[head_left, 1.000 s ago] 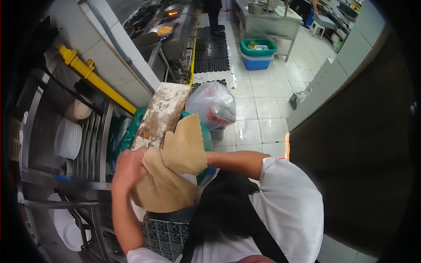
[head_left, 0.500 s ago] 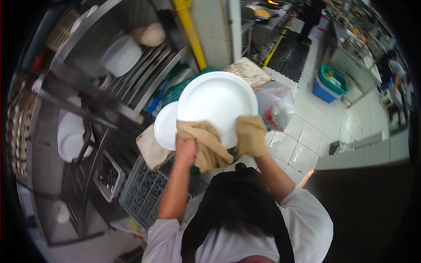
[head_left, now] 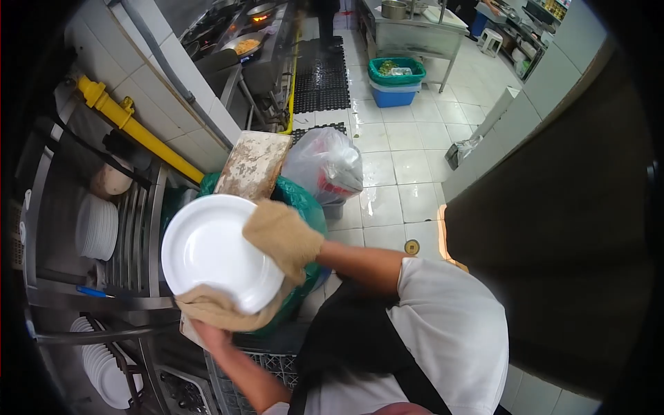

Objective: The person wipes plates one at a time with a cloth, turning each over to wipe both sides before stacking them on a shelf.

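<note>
A white round plate [head_left: 211,242] is tilted toward me in front of my body. A tan cloth [head_left: 225,312] wraps its lower rim, and my left hand [head_left: 213,337] grips the rim through it, fingers mostly hidden. My right hand [head_left: 290,238] is covered by the same cloth, which it presses on the plate's right side; its fingers do not show. Behind the plate is a bin lined with a green bag [head_left: 304,204], with a worn board [head_left: 254,162] lying across its top.
On the left, a metal rack [head_left: 135,235] holds a stack of white plates [head_left: 97,227]; more plates [head_left: 111,370] stand below. A grey glass rack [head_left: 259,366] is beneath my arms. Beyond are a clear plastic bag [head_left: 324,162], a blue tub [head_left: 394,95] and a person near the stove.
My view has turned left. The plate has been turned and brought lower, with the cloth and both hands now on its right and lower rim. The smaller plate behind it is out of sight.
</note>
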`<move>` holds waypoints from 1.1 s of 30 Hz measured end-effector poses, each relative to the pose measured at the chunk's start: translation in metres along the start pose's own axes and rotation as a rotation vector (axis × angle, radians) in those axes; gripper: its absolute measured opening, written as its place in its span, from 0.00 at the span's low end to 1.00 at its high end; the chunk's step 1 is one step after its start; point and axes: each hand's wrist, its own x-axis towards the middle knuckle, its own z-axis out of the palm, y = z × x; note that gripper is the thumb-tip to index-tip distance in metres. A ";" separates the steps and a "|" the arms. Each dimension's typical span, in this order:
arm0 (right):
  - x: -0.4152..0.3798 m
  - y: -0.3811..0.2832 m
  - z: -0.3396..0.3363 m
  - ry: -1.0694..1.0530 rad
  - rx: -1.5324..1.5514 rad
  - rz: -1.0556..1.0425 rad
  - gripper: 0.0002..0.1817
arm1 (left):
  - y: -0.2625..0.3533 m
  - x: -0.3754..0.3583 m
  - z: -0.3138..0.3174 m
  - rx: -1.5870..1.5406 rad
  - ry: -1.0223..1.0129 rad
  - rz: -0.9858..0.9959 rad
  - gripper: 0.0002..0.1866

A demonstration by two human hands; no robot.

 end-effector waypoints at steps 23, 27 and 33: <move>0.020 -0.010 0.037 -0.020 -0.399 0.270 0.03 | -0.018 -0.048 0.020 0.322 0.089 0.265 0.16; 0.022 0.025 0.130 0.438 0.737 0.216 0.19 | 0.037 -0.040 0.026 -0.097 0.066 0.084 0.24; 0.055 -0.006 0.083 -0.206 1.294 -0.159 0.21 | -0.075 -0.051 0.065 0.074 -0.005 0.305 0.32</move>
